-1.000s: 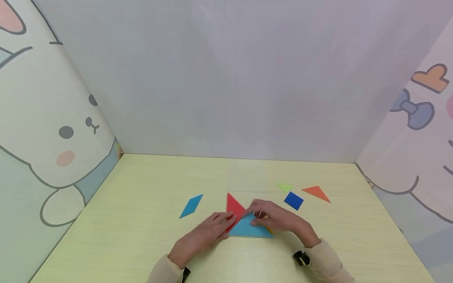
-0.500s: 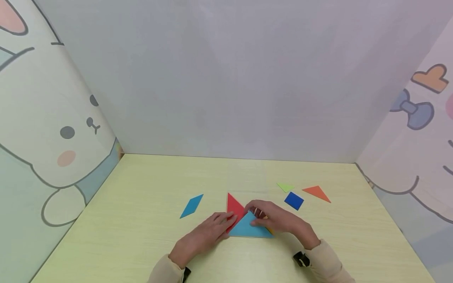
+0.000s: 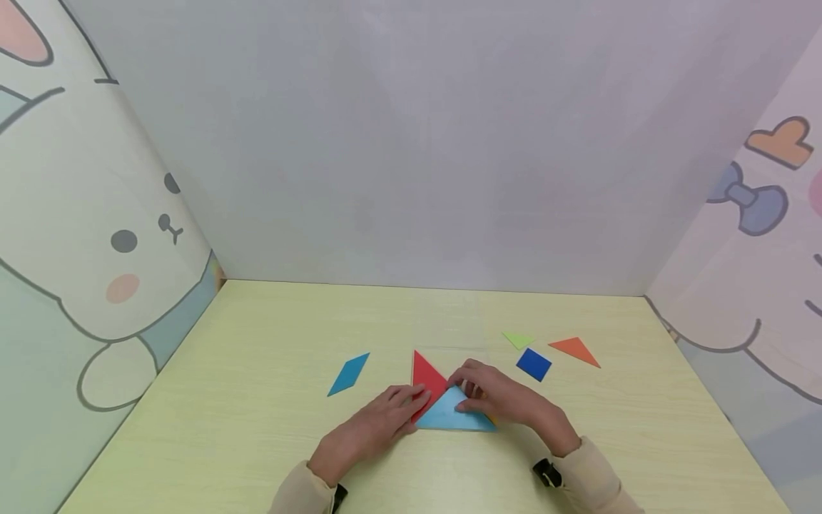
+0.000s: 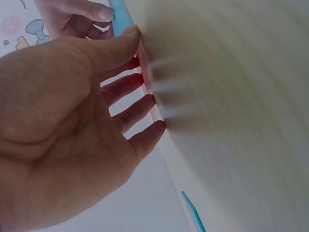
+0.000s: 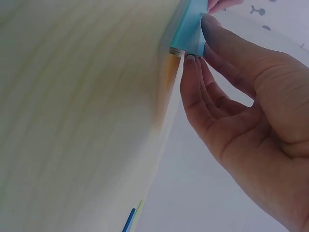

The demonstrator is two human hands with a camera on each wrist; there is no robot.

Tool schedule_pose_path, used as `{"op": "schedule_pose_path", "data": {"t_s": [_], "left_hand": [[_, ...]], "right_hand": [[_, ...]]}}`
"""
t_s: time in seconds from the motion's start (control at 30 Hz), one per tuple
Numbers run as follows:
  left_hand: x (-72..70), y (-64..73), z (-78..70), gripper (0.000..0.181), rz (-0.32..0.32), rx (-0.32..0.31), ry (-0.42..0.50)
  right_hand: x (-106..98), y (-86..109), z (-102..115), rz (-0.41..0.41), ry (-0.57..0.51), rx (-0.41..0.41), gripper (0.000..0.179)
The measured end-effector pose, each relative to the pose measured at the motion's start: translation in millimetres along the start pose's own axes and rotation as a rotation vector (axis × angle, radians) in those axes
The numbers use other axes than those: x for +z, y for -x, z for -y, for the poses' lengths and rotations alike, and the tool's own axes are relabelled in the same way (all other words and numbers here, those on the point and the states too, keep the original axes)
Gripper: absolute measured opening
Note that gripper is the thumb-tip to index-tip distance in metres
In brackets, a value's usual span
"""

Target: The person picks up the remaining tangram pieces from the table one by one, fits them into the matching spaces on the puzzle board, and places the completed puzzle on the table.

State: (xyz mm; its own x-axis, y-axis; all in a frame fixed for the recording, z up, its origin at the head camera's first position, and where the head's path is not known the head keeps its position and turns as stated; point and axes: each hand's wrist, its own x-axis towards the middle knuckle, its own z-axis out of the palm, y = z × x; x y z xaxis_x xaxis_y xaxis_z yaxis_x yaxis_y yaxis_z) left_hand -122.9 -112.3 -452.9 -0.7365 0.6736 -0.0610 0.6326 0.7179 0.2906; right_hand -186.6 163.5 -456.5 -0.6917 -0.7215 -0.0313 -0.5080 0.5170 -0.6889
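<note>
A red triangle [image 3: 425, 374] lies flat near the front middle of the table in the head view. My left hand [image 3: 375, 426] rests on its left part, fingers extended and pressing it down, with the thumb at the lower corner. Against the red piece's slanted side sits a light blue triangle [image 3: 449, 414], long edge toward me. My right hand [image 3: 504, 394] pinches this blue piece, thumb on its face and fingertips at its edge. In the right wrist view, the light blue piece [image 5: 192, 29] looks tilted above an orange-yellow piece [image 5: 171, 70], mostly hidden by the right hand in the head view.
A blue parallelogram [image 3: 349, 374] lies left of the hands. To the right lie a dark blue square [image 3: 534, 365], a small lime-green triangle [image 3: 517, 340] and an orange triangle [image 3: 576, 351]. A grey wall panel [image 3: 424, 178] bounds the back, with cartoon panels at both sides.
The right fingers shift slightly at the top of the light blue triangle, whose face now looks paler. The left hand stays on the red triangle, and the other pieces keep their places.
</note>
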Motion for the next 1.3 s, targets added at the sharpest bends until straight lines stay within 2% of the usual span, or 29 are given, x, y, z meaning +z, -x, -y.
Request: {"op": "schedule_pose_path", "data": {"t_s": [0.27,0.63,0.9,1.1,1.3], "left_hand": [[0.0,0.0,0.4,0.059,-0.005,0.004,0.002],[-1.6,1.5,0.3,0.058,-0.023,0.024,0.017],[0.6,-0.4,0.8,0.059,-0.012,0.016,0.008],[-1.0,0.4,1.0,0.058,-0.024,0.031,0.024],[0.8,-0.6,1.4,0.059,-0.013,0.01,0.025]], "right_hand": [[1.1,0.8,0.8,-0.006,0.023,0.005,0.034],[4.3,-0.9,7.9,-0.003,0.034,-0.003,0.027],[4.7,4.8,8.8,-0.007,0.026,0.02,0.039],[5.5,2.8,5.5,-0.005,0.039,0.036,0.036],[6.0,-0.8,0.5,0.004,0.037,0.063,0.036]]}}
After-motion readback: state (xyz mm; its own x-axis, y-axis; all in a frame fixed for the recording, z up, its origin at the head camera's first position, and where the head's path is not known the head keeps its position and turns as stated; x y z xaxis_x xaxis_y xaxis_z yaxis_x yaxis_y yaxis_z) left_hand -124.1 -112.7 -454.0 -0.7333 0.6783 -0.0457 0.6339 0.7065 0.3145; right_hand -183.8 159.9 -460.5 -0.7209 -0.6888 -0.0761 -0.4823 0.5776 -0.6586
